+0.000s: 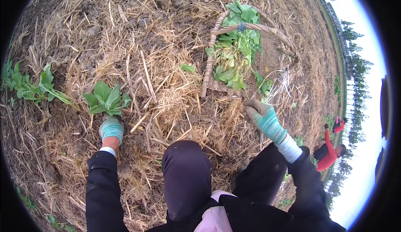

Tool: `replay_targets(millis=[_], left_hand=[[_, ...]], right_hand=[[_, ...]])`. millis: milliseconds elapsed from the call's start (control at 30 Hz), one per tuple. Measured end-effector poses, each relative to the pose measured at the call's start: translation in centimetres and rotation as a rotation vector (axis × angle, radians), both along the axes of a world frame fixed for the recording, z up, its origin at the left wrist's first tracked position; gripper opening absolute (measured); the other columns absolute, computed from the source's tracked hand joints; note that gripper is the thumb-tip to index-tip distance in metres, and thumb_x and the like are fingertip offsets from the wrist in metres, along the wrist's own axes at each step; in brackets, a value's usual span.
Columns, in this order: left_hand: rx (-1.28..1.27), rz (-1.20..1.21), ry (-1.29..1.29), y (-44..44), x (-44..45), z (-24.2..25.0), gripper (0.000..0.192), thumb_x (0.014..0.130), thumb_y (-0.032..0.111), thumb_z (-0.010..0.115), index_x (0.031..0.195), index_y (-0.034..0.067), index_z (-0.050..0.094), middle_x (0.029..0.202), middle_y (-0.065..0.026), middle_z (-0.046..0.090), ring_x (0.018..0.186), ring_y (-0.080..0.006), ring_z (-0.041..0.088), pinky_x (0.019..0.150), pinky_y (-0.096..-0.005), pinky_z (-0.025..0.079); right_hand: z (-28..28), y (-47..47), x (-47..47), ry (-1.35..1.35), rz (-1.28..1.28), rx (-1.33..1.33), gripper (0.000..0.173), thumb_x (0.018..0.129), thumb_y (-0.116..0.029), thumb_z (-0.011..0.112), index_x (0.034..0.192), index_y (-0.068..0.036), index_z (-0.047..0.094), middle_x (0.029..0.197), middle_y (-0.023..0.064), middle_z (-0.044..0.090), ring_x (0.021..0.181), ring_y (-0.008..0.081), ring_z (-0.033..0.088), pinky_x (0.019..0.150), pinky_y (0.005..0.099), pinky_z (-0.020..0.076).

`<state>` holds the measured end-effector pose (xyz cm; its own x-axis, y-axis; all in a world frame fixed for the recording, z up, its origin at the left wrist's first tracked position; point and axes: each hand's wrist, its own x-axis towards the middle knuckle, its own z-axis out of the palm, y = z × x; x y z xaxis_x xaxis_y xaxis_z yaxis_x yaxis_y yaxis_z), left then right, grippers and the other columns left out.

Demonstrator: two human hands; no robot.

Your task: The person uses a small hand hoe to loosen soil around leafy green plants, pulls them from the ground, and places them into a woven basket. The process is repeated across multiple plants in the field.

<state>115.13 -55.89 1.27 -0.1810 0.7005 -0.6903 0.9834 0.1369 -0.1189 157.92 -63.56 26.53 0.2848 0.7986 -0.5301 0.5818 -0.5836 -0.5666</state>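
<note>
My left hand [111, 127], in a teal glove with a soiled palm, is closed around the base of a leafy green plant [106, 99] low on the straw-covered soil; leaves hide the fingertips. My right hand [262, 116], gloved alike, is held with curled fingers near the front of a wicker scoop basket [266, 55]. Whether anything thin is between those fingers cannot be told. Inside the basket lies a heap of pulled leafy greens [235, 47], some yellowing, with pale roots. A twisted handle [257, 27] with blue binding arches over them.
More leafy greens [34, 83] lie at far left, and a loose leaf [188, 68] rests on straw [175, 97]. Shredded whitish plastic [282, 83] hangs by the basket. Two people in red [329, 156] are off to the right, before a fence and trees [357, 66].
</note>
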Motion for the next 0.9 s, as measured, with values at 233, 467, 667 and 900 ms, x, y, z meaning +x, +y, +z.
replay_targets(millis=[233, 467, 667, 900], left_hand=[[-0.091, -0.087, 0.135, 0.5, -1.4, -1.7, 0.072, 0.084, 0.043, 0.060, 0.127, -0.009, 0.036, 0.110, -0.0221, 0.064, 0.102, -0.0325, 0.065, 0.083, -0.0434, 0.053], [0.127, -0.176, -0.087, -2.7, 4.4, 5.2, 0.043, 0.088, 0.035, 0.052, 0.113, 0.001, 0.060, 0.100, -0.0186, 0.067, 0.095, -0.0284, 0.066, 0.085, -0.0355, 0.051], [0.204, 0.559, -1.132, -2.4, 28.1, 15.7, 0.090, 0.084, 0.052, 0.061, 0.147, 0.004, 0.018, 0.133, -0.0253, 0.047, 0.120, -0.0303, 0.050, 0.098, -0.0402, 0.041], [0.287, 0.750, -1.259, -7.6, 53.4, 18.1, 0.066, 0.082, 0.034, 0.071, 0.130, -0.002, 0.043, 0.112, -0.0125, 0.060, 0.095, -0.0201, 0.056, 0.079, -0.0377, 0.047]], right_hand=[[4.9, 7.4, 14.9, -0.995, 0.168, 0.523, 0.061, 0.082, -0.031, 0.066, 0.132, -0.006, 0.043, 0.121, 0.0194, 0.057, 0.101, 0.0310, 0.062, 0.087, 0.0390, 0.0495], [1.8, 15.9, 21.8, -0.979, 0.267, 0.454, 0.049, 0.077, -0.047, 0.067, 0.111, -0.013, 0.060, 0.098, 0.0148, 0.067, 0.091, 0.0331, 0.064, 0.079, 0.0431, 0.0511], [7.9, 11.0, 25.8, -0.916, 0.378, 0.570, 0.041, 0.084, -0.050, 0.059, 0.099, -0.012, 0.065, 0.081, 0.0134, 0.068, 0.079, 0.0304, 0.067, 0.070, 0.0445, 0.0528], [13.2, 2.3, 44.9, -1.062, 0.315, 0.813, 0.039, 0.082, -0.048, 0.064, 0.094, -0.011, 0.062, 0.075, 0.0112, 0.066, 0.070, 0.0292, 0.066, 0.062, 0.0430, 0.0526]])
